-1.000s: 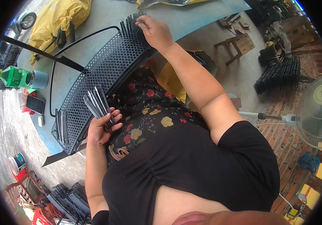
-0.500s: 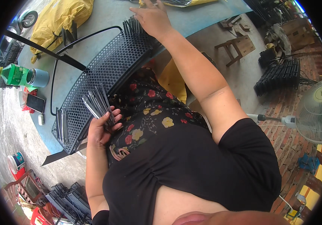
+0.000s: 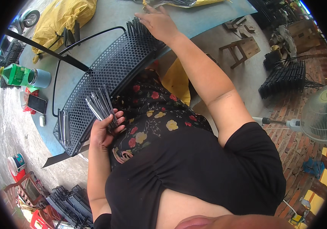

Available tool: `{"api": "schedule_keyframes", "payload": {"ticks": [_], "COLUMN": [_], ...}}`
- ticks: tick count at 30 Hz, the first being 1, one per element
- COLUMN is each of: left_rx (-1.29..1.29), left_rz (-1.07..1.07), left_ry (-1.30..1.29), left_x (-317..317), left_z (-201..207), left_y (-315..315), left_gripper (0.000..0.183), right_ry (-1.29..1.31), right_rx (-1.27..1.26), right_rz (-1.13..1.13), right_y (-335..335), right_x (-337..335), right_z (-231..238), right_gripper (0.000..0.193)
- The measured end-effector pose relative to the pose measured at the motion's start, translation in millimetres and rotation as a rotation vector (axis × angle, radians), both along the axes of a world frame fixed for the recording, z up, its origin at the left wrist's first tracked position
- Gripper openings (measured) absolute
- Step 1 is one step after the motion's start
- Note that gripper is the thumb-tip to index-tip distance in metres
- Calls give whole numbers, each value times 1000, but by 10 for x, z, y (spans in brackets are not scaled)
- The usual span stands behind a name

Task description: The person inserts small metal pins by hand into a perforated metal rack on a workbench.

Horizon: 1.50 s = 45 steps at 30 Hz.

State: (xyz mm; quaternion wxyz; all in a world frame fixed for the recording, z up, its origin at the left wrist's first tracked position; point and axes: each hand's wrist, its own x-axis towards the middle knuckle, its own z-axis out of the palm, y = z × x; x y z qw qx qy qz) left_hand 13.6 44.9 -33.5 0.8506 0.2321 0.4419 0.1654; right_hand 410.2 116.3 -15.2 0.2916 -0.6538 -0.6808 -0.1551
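Note:
My left hand (image 3: 107,131) is closed round a fanned bundle of thin black strips (image 3: 98,102), some with a clear shine. It is held over the near edge of a black perforated metal panel (image 3: 95,76). At the panel's far end stands a dense cluster of black strips (image 3: 137,30), with my right hand (image 3: 160,24) just beside and above it. The fingers of that hand are apart and extended toward a yellow bag (image 3: 205,3) of dark strips at the table's back; no held thing shows. More strips (image 3: 63,128) stand at the panel's near-left end.
The panel lies on a blue-grey table (image 3: 106,15) with a tied yellow sack (image 3: 62,23), a green bottle (image 3: 15,75), a blue cup (image 3: 39,78) and a phone (image 3: 36,104). On the right are a wooden stool (image 3: 241,51), stacked black panels (image 3: 283,80) and a fan (image 3: 319,114).
My right hand has shifted slightly right and down, its fingers a little less raised. The left hand still holds the bundle almost in the same place.

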Motion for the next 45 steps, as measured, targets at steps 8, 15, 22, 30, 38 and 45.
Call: {"api": "schedule_keyframes", "payload": {"ticks": [8, 15, 22, 30, 38, 45], "left_rx": [-12, 1, -21, 8, 124, 129], "left_rz": [11, -3, 22, 37, -28, -58], "left_ry": [21, 37, -18, 39, -24, -23], "left_x": [-12, 29, -21, 106, 255, 266], "left_z": [-12, 15, -7, 9, 170, 251], "left_y": [14, 4, -8, 24, -45, -86], "left_gripper": [35, 35, 38, 30, 24, 25], "right_ry": [-72, 64, 145, -55, 1438, 1622], "right_rx": [-38, 239, 289, 419, -791, -874], "right_rz": [-169, -25, 36, -25, 323, 431], "right_y": [-138, -77, 141, 27, -725, -775], "right_x": [157, -45, -388, -224, -1527, -1660], "right_z": [-114, -41, 254, -35, 206, 84], "right_gripper": [37, 32, 17, 15, 31, 21]}}
